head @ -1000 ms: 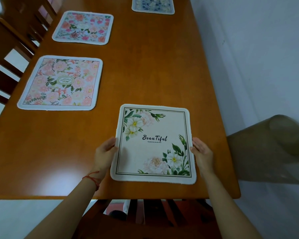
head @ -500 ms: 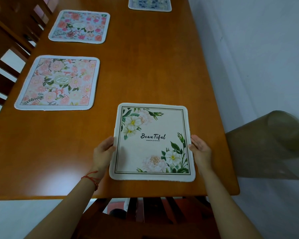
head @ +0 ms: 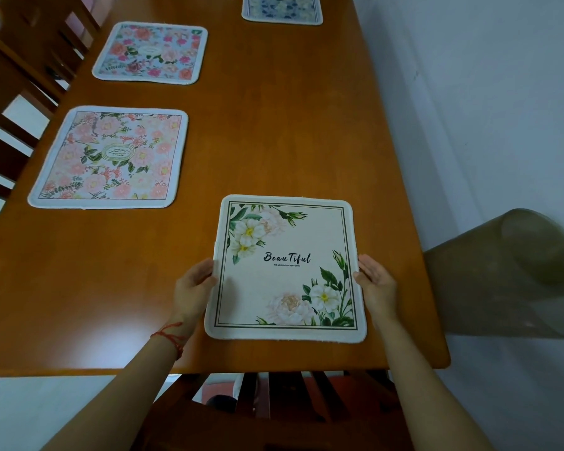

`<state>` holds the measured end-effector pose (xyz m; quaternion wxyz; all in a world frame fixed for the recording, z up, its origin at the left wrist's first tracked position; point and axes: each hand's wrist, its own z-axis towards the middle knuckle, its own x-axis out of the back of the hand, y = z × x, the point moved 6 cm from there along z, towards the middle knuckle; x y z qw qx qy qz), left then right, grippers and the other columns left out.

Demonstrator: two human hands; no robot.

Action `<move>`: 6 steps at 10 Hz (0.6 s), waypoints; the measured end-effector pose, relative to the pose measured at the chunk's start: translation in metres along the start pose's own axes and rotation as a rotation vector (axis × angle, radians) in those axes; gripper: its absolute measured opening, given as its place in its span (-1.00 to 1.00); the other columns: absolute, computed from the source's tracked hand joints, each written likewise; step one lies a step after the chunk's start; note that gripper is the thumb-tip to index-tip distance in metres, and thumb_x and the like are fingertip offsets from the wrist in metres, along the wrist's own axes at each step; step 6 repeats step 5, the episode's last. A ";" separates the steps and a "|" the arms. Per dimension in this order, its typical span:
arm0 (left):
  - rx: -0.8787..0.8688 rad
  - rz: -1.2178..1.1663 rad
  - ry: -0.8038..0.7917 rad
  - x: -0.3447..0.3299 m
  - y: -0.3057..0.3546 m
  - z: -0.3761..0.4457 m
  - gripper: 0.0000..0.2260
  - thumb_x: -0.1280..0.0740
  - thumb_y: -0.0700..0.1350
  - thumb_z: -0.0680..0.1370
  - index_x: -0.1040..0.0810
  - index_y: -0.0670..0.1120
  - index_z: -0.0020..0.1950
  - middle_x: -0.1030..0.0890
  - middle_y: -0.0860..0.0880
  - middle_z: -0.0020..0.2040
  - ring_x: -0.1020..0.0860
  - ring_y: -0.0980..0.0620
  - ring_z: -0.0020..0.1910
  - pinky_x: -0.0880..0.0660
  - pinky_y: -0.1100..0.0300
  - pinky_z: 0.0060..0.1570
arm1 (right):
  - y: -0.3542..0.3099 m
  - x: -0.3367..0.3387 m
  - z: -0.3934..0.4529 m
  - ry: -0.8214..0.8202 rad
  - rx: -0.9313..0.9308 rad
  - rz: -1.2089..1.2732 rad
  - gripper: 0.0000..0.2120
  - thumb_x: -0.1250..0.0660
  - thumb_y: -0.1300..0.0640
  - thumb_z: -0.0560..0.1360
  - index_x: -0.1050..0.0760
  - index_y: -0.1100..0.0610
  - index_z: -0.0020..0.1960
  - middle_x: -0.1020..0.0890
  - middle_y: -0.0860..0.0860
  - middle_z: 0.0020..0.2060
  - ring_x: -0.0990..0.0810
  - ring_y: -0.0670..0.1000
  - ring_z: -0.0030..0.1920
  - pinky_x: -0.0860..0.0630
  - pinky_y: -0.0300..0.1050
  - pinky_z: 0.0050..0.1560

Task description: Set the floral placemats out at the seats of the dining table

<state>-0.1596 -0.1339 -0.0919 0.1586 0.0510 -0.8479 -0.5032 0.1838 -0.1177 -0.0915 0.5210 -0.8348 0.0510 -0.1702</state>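
Hands frame the cream placemat (head: 285, 268), which lies flat on the dining table (head: 274, 125) close to its near edge, printed with white flowers and the word "Beautiful". The left hand (head: 192, 288) sits against the cream placemat's left border, fingers curled at the edge and their tips hidden from view; the thumb seems to lie on top, so it looks like a light pinch, though the contact is hard to read. The right hand (head: 376, 286) lies along the right border with fingers nearly straight, touching the edge rather than wrapped round it. A red string (head: 170, 336) circles the left wrist.

Left of and beyond the cream placemat lies a pink placemat (head: 109, 157), flat on the wood. Further beyond that one is a brighter pink-and-blue placemat (head: 150, 52). Straight beyond the cream placemat, a blue placemat (head: 282, 9) is cut off by the frame's top. Chair backs (head: 20, 92) show only partly at the left, and another chair (head: 274, 405) is half hidden under the table's near edge. Right of the cream placemat, a curled translucent sheet (head: 508, 275) overhangs the table's side.
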 end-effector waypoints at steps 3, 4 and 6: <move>-0.097 0.316 -0.074 -0.005 0.008 -0.007 -0.63 -0.26 -0.26 0.54 -0.41 -0.16 0.35 -0.48 -0.14 0.31 -0.44 -0.16 0.29 -0.40 -0.09 0.27 | -0.009 -0.005 -0.005 -0.030 0.041 -0.162 -0.57 -0.27 0.34 0.51 -0.35 0.22 0.36 -0.46 0.13 0.31 -0.41 0.11 0.32 -0.37 -0.04 0.30; -0.206 0.512 -0.085 -0.016 0.017 -0.014 -0.61 -0.28 -0.22 0.55 -0.39 -0.17 0.37 -0.43 -0.16 0.36 -0.38 -0.16 0.34 -0.33 -0.03 0.30 | -0.014 -0.009 -0.008 -0.073 0.096 -0.248 -0.58 -0.27 0.25 0.53 -0.35 0.16 0.38 -0.44 0.09 0.33 -0.39 0.11 0.35 -0.37 0.07 0.33; -0.321 0.704 -0.128 -0.029 0.029 -0.022 -0.60 -0.28 -0.14 0.55 -0.39 -0.19 0.38 -0.43 -0.17 0.36 -0.35 -0.16 0.35 -0.27 0.02 0.32 | -0.027 -0.014 -0.017 -0.089 0.204 -0.426 -0.59 -0.26 0.19 0.54 -0.36 0.16 0.37 -0.44 0.09 0.33 -0.36 0.08 0.36 -0.31 -0.01 0.37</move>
